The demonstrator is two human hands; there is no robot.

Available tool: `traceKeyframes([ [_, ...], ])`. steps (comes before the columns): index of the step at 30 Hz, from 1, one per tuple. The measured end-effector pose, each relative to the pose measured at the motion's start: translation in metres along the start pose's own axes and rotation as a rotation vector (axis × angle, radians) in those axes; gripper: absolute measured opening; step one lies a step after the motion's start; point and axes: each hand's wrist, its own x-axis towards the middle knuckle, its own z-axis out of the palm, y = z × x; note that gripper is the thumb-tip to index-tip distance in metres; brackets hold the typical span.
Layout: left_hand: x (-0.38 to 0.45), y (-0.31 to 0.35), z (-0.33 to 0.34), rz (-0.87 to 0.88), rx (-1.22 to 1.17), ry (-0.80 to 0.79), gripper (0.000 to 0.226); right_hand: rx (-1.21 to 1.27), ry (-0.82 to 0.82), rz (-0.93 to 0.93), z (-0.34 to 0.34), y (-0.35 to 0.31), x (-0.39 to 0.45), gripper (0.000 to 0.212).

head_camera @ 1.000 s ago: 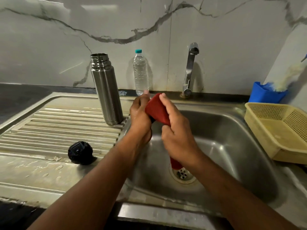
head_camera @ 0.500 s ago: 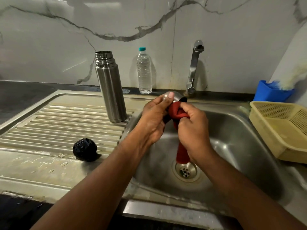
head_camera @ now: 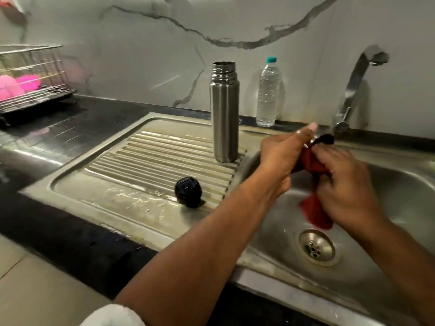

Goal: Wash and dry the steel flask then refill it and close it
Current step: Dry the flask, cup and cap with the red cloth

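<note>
The steel flask (head_camera: 224,118) stands upright and uncapped on the ribbed drainboard (head_camera: 146,165), left of my hands. Its black round stopper (head_camera: 187,191) lies on the drainboard in front of it. Over the sink basin (head_camera: 400,196), my left hand (head_camera: 280,156) holds a small dark cap piece (head_camera: 326,139), which is mostly hidden. My right hand (head_camera: 343,184) grips a red cloth (head_camera: 313,208) pressed against that piece, with the cloth's tail hanging toward the drain (head_camera: 316,247).
A clear water bottle (head_camera: 267,95) with a teal lid stands against the marble wall beside the flask. The steel tap (head_camera: 353,90) rises behind my hands. A wire dish rack (head_camera: 30,90) with pink items sits far left on the black counter. Water puddles wet the drainboard's front.
The view has swung left, so the rack shows and the yellow basket is out of frame. My hands keep working the red cloth around the cap piece; the flask and stopper stay put.
</note>
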Motion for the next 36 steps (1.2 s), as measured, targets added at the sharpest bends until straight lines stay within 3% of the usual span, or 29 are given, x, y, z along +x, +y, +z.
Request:
traceKeyframes([
  [2, -0.001, 0.001, -0.003, -0.047, 0.036, 0.101, 0.041, -0.293, -0.039, -0.114, 0.003, -0.001, 0.001, 0.07],
  [4, 0.001, 0.003, -0.007, -0.04, 0.037, 0.044, 0.035, -0.144, -0.013, -0.061, 0.008, -0.004, 0.002, 0.068],
  [7, 0.003, 0.003, -0.016, -0.005, 0.039, -0.092, 0.019, 0.49, -0.059, 0.314, 0.006, -0.012, 0.005, 0.059],
  [10, 0.01, 0.0, -0.024, 0.033, -0.053, -0.268, 0.019, 1.34, -0.054, 0.623, -0.014, -0.022, 0.011, 0.05],
  [12, 0.015, -0.003, -0.027, 0.071, -0.112, -0.409, 0.041, 1.59, 0.013, 0.676, -0.024, -0.03, 0.011, 0.046],
  [14, 0.019, -0.005, -0.03, 0.109, -0.09, -0.48, 0.054, 1.674, 0.072, 0.738, -0.023, -0.033, 0.01, 0.045],
  [18, 0.02, -0.004, -0.034, 0.169, 0.012, -0.446, 0.051, 1.666, 0.177, 0.853, -0.02, -0.028, 0.009, 0.038],
  [21, 0.017, 0.0, -0.028, 0.173, 0.025, -0.408, 0.049, 1.529, 0.169, 0.707, -0.012, -0.026, 0.006, 0.04],
  [22, 0.013, 0.003, -0.025, 0.174, 0.06, -0.386, 0.045, 1.283, 0.149, 0.579, -0.009, -0.022, 0.004, 0.044],
  [25, 0.004, 0.01, -0.018, 0.139, 0.236, -0.189, 0.018, 0.173, 0.05, 0.032, -0.005, -0.005, -0.003, 0.053],
  [26, 0.002, 0.012, -0.017, 0.113, 0.274, -0.096, 0.024, -0.068, -0.004, -0.099, -0.004, -0.002, -0.003, 0.052],
  [28, 0.002, 0.015, -0.018, 0.071, 0.337, 0.045, 0.034, -0.297, -0.075, -0.187, 0.001, -0.003, -0.001, 0.056],
  [30, 0.008, 0.016, -0.023, 0.111, 0.407, 0.085, 0.037, -0.297, -0.062, -0.152, 0.006, -0.012, -0.001, 0.061],
  [32, 0.009, 0.017, -0.027, 0.174, 0.462, 0.031, 0.038, -0.113, -0.007, -0.071, 0.013, -0.017, -0.004, 0.06],
  [34, 0.008, 0.015, -0.031, 0.189, 0.43, -0.043, 0.029, 0.363, -0.004, 0.187, 0.009, -0.023, -0.003, 0.054],
  [36, 0.009, 0.013, -0.034, 0.179, 0.321, -0.134, 0.025, 0.995, -0.048, 0.477, 0.0, -0.029, 0.004, 0.046],
])
